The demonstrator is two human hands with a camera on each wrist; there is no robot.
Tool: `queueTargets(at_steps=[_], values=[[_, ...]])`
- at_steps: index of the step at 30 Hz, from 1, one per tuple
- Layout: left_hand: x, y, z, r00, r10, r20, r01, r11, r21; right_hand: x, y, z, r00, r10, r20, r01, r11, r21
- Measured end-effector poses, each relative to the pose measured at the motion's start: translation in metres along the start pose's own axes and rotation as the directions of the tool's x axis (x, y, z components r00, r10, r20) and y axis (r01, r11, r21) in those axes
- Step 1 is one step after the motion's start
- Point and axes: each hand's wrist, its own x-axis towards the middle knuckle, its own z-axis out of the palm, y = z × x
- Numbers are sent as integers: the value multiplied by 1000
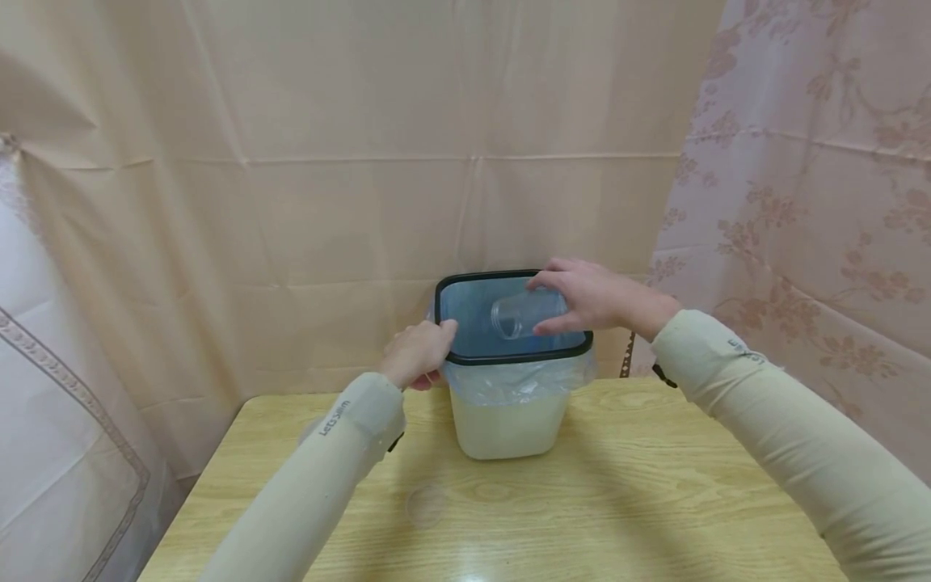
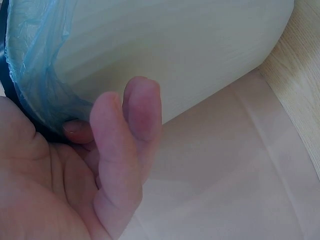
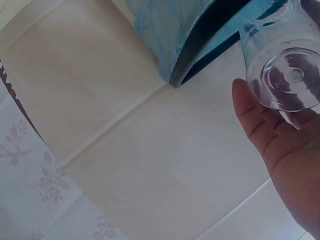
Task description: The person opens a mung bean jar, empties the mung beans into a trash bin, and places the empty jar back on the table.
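A cream-coloured trash bin point(image 1: 509, 424) with a black rim stands on the table, lined with a thin translucent bluish plastic bag point(image 1: 520, 380) folded over its edge. My left hand point(image 1: 420, 354) pinches the rim at the bin's left side; in the left wrist view some of its fingers point(image 2: 117, 155) extend beside the outer wall. Over the bin's mouth, my right hand point(image 1: 592, 295) holds a clear plastic cup point(image 1: 527, 314) lying sideways, its mouth pointing left. The cup's base faces the right wrist camera, and no contents can be made out in it.
The bin stands toward the far edge of a wood-grain table point(image 1: 655, 485). On the tabletop nearer me is a faint round mark point(image 1: 425, 505). A beige curtain point(image 1: 327, 210) hangs close behind, with a floral curtain point(image 1: 815, 202) at the right.
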Motion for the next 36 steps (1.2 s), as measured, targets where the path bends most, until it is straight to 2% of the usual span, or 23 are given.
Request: queueTargets(at_steps=[6,19,30,36], values=[[2,-1,0,1000,-8,7,8,1000,8,0,0,1,1000,8,-9,-8,1000,-1],[2,-1,0,1000,-11,17,11,1000,-2,-1,4,2,996,-83,-43,82,997,-7],[-1,-1,-1,1000,9,8,-9,1000,-3,-1,4,2,998,-22,-58,19,999,-44],[0,-2,-1,1000,4,10,-4,1000,-7,1,4,2,997,-38,-61,35,999,-37]])
